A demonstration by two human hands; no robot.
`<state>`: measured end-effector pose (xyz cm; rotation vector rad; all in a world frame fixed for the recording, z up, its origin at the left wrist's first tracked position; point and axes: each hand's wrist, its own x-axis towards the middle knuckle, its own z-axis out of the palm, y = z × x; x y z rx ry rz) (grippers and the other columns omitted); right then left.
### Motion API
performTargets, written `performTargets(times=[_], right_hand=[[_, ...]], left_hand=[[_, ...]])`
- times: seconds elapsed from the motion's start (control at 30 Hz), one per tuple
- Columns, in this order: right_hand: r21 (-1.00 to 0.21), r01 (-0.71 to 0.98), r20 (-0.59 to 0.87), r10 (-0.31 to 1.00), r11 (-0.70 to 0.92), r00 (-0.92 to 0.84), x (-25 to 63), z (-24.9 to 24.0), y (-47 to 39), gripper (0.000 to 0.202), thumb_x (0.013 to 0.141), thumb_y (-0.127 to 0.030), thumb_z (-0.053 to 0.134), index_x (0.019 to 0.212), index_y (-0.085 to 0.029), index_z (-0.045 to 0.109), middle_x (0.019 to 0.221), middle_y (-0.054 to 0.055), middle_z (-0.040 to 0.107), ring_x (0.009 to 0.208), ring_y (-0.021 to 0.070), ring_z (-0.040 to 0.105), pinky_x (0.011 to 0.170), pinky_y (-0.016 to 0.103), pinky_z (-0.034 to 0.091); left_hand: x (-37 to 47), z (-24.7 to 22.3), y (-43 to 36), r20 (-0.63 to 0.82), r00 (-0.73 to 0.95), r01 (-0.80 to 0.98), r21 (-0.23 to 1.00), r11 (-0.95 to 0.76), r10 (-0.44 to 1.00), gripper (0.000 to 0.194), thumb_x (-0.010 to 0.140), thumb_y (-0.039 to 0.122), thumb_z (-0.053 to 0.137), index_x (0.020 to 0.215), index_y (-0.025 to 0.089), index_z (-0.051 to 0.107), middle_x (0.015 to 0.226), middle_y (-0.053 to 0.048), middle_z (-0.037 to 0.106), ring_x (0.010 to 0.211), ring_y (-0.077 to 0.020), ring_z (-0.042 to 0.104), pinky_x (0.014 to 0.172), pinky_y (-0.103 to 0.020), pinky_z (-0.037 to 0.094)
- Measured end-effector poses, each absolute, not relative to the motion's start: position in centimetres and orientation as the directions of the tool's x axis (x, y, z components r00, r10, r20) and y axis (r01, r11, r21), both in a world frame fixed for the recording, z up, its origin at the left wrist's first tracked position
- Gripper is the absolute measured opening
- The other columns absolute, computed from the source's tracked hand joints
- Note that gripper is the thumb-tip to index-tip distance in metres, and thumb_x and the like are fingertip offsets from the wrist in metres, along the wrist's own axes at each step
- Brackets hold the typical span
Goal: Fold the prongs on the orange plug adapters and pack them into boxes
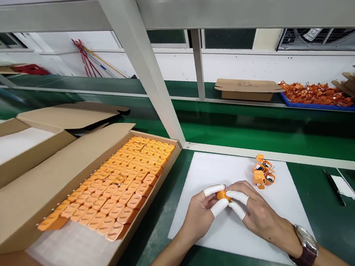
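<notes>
Between the fingertips of both hands is a small orange plastic case (222, 195), partly covered by the fingers. My left hand (203, 209) pinches it from the left, with white finger cots on thumb and forefinger. From the right, my right hand (252, 205) grips the same case, also wearing white finger cots; a watch (306, 239) is on that wrist. Both hands are above a white sheet (217, 166) on the green table. Farther back on the sheet, several open orange cases (263, 173) with dark and white parts inside lie in a small heap.
At left, an open cardboard box (160, 192) holds rows of orange cases (117, 188). Behind it is another open carton (26, 152). A blue tray (321, 104) of orange parts and a flat carton (248, 87) sit beyond the metal post (146, 65). A black pen (334, 187) lies at right.
</notes>
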<state>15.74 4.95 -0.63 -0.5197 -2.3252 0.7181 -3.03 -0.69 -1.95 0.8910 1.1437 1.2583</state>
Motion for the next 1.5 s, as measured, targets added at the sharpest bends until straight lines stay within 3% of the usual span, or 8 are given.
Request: performTargets(times=[0.2, 0.4, 0.6, 0.8, 1.1, 1.5], right_hand=[[-0.638, 0.185, 0.431, 0.545, 0.748, -0.720, 15.9, -0.6, 5.0, 0.064, 0.085, 0.006, 0.043, 0.141, -0.026, 0.043, 0.129, 0.012, 0.056, 0.121, 0.0277, 0.053, 0.098, 0.050, 0.053], [-0.689, 0.204, 0.386, 0.590, 0.696, -0.709, 15.6, 0.2, 4.4, 0.048, 0.095, -0.004, 0.047, 0.136, -0.028, 0.048, 0.128, 0.012, 0.055, 0.121, 0.0264, 0.053, 0.099, 0.048, 0.052], [-0.947, 0.049, 0.216, 0.740, 0.318, -0.637, 15.4, -0.2, 4.9, 0.033, 0.096, -0.021, 0.056, 0.129, -0.028, 0.053, 0.120, 0.007, 0.059, 0.107, 0.0191, 0.064, 0.095, 0.038, 0.059], [-0.996, 0.061, 0.014, 0.762, 0.070, -0.648, 15.1, -0.3, 5.0, 0.032, 0.092, -0.035, 0.066, 0.121, -0.024, 0.061, 0.100, 0.004, 0.070, 0.092, 0.0190, 0.069, 0.090, 0.041, 0.059], [-0.999, 0.032, -0.004, 0.796, 0.019, -0.606, 14.7, -1.8, 4.6, 0.036, 0.090, -0.044, 0.067, 0.117, -0.022, 0.061, 0.093, 0.004, 0.068, 0.086, 0.0179, 0.066, 0.086, 0.038, 0.058], [-0.996, 0.061, 0.018, 0.780, 0.072, -0.625, 15.0, -2.1, 4.6, 0.029, 0.094, -0.032, 0.059, 0.122, -0.022, 0.061, 0.093, 0.004, 0.064, 0.086, 0.0173, 0.064, 0.085, 0.037, 0.057]], left_hand=[[-3.2, -1.6, -0.6, -0.184, -0.052, -0.300, 0.940, 0.160, 0.982, 0.042, 0.069, 0.028, 0.087, 0.106, 0.017, 0.072, 0.109, -0.010, 0.079, 0.101, -0.0265, 0.074, 0.093, -0.039, 0.059], [-2.9, -1.6, -0.7, -0.131, -0.128, -0.318, 0.944, 0.084, 0.983, 0.031, 0.072, 0.031, 0.085, 0.097, 0.017, 0.073, 0.116, -0.011, 0.077, 0.107, -0.0274, 0.072, 0.092, -0.038, 0.060], [-3.2, -0.7, -0.8, -0.130, -0.063, -0.339, 0.935, 0.101, 0.990, 0.030, 0.072, 0.032, 0.086, 0.095, 0.017, 0.076, 0.120, -0.011, 0.075, 0.103, -0.0281, 0.074, 0.093, -0.040, 0.060], [-3.6, -0.9, -1.1, -0.070, 0.019, -0.278, 0.958, 0.072, 0.997, 0.023, 0.079, 0.031, 0.080, 0.099, 0.019, 0.078, 0.126, -0.011, 0.072, 0.104, -0.0286, 0.073, 0.090, -0.040, 0.061], [-3.4, -1.4, -1.4, -0.089, 0.025, -0.217, 0.972, 0.092, 0.996, 0.026, 0.081, 0.030, 0.078, 0.106, 0.022, 0.078, 0.128, -0.009, 0.071, 0.116, -0.0289, 0.068, 0.102, -0.042, 0.056], [-3.2, -2.3, -1.3, -0.140, -0.050, -0.126, 0.983, 0.133, 0.989, 0.025, 0.080, 0.032, 0.079, 0.101, 0.020, 0.077, 0.122, -0.011, 0.074, 0.109, -0.0302, 0.072, 0.096, -0.041, 0.059]])
